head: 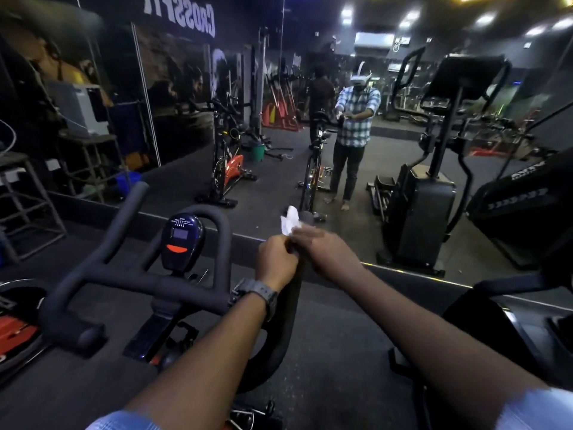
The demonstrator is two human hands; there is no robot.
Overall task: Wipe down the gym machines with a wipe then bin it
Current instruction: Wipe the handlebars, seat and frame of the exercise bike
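Note:
An exercise bike with black padded handlebars [130,282] and a small console [181,243] stands right in front of me, facing a wall mirror. My left hand [276,263], with a grey watch on its wrist, grips the upper part of the right handlebar arm [286,324]. My right hand [322,249] is blurred just beside it and holds a crumpled white wipe [290,223] against the tip of that same arm. The wipe sticks up above both hands.
A wall mirror [366,162] runs across the front, with its base strip along the floor. A black elliptical machine [424,212] stands at the right and another dark machine [527,330] at the near right. A metal stool frame [28,206] and a red bike part [15,333] sit at the left.

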